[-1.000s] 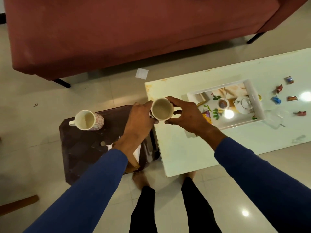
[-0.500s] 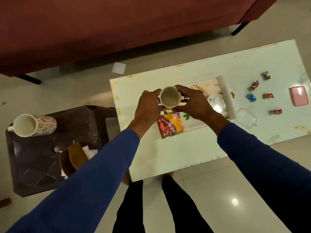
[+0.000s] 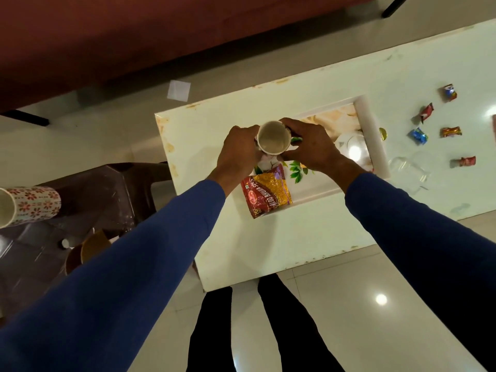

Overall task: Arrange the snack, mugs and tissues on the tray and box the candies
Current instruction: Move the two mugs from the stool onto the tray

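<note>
Both hands hold a white mug [image 3: 273, 137], seen from above, over the left part of the white flower-printed tray [image 3: 371, 135] on the white table [image 3: 281, 237]. My left hand [image 3: 237, 150] grips its left side and my right hand [image 3: 308, 143] its right side. A red and yellow snack packet [image 3: 265, 193] lies on the tray's near left corner. A second, flower-patterned mug [image 3: 29, 204] stands on the dark stool [image 3: 107, 189] at left. Several wrapped candies [image 3: 418, 135] lie scattered on the table right of the tray, next to a clear plastic box [image 3: 409, 170].
A dark red sofa [image 3: 134, 36] runs along the far side. A white paper square [image 3: 178, 89] lies on the floor by the sofa. On the stool there are also brown bowls [image 3: 86, 251]. My legs stand at the table's near edge.
Both hands carried the mug rightwards from the table's left end to above the tray. The view swung right, so the stool and second mug slid to the left edge.
</note>
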